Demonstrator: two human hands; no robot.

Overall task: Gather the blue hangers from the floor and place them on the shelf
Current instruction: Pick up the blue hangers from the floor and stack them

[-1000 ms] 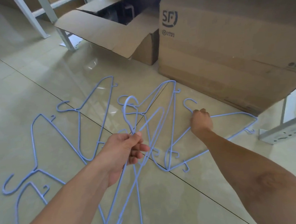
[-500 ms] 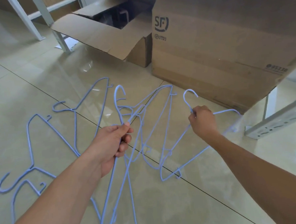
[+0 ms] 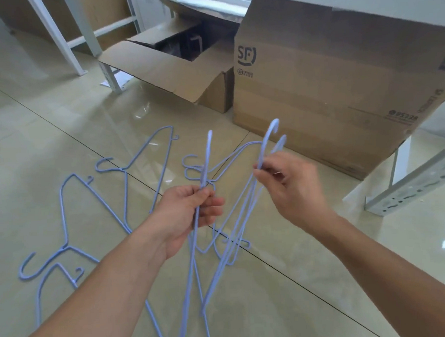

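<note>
Lifted off floor, hanger (image 3: 263, 153) neck prob. pinched in right hand (image 3: 293, 187) fingers (image 3: 261, 172).

Head-worn view, forward and downward

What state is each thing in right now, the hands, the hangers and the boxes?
Left hand: shut on a hanger, lifted.
Right hand: shut on hanger hooks, lifted.
Held hangers: upright, hooks up, off the floor.
Floor hangers: lying flat, not gathered.
Small box: open, flaps out.
Big box: standing on the floor.
</note>
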